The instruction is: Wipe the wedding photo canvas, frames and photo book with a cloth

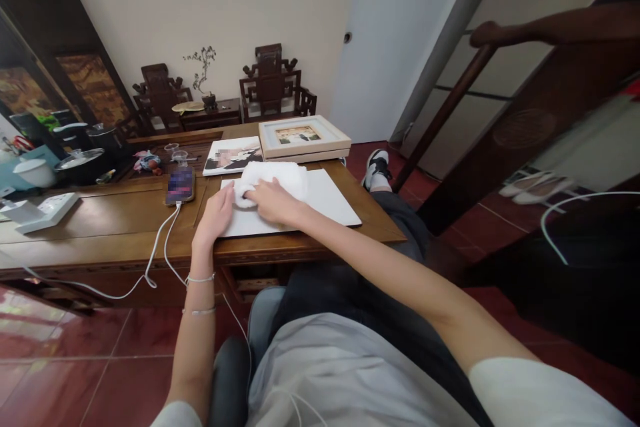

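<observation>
A flat white board with a thin dark edge lies on the wooden table in front of me. On its left half rests a bunched white cloth, fluffy like a small towel. My right hand presses down on this cloth, fingers curled into its folds. At the board's left edge, my left hand grips the side, its fingertips close to the cloth. Part of the left fingers' underside is hidden. Just behind the board lies a photo print, beside stacked pale picture frames.
Left of the board, a phone is plugged into a white cable hanging over the table's edge. A white power strip, a lidded pot and a white cup stand further left. A wooden chair is at the right.
</observation>
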`<state>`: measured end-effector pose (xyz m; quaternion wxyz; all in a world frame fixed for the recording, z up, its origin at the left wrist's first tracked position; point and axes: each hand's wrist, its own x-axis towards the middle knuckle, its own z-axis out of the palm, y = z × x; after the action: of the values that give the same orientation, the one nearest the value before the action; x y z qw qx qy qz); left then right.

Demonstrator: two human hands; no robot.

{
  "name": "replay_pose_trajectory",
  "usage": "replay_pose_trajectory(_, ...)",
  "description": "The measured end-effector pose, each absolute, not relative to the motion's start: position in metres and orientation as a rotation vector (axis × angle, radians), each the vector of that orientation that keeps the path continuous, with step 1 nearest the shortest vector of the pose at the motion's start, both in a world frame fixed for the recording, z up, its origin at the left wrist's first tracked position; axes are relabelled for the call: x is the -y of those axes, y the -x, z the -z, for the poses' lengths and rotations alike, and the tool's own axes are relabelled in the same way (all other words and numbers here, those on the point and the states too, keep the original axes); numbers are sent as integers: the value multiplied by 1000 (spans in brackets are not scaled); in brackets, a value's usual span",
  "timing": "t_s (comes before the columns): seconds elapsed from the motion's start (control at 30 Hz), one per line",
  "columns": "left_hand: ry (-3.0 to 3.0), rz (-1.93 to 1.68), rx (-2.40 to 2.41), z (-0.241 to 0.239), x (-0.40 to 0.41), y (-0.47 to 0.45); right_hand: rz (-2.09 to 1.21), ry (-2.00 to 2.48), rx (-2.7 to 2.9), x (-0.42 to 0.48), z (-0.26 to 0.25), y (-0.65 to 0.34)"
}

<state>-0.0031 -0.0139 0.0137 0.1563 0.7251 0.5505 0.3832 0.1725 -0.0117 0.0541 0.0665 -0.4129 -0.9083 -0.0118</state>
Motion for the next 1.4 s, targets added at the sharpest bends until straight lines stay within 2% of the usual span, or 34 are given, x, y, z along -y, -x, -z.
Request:
replay_pose_trajectory(0.13, -1849, -1296, -1519, -17, 14, 5, 58, 879, 2855, 33, -51, -162)
replay_pose_trajectory(0.3, -1854, -1237, -1538, -19, 15, 4, -114, 596, 2986, 72, -62, -194)
replay_pose_trajectory(0.47, -2053, -972, -1615, -17, 19, 0, -217, 849, 3000, 81, -82, -222)
replay_pose_trajectory(0.67, -2292, -798, -1652, -6, 11, 5, -154, 1142, 2836, 23, -77, -217)
replay_pose_trajectory(0.87, -2316, -760, -1679, -2, 7, 8, -277, 1217, 2658, -44, -82, -177)
replay_pose_trajectory(1.13, -2365, -783, -1645, -2, 6, 8, -315, 1081, 2778, -66, -95, -121)
replay_pose_trajectory(1.4, -2319, -736, -1686, 0, 6, 10, -274, 1418, 2739, -78, -98, -194)
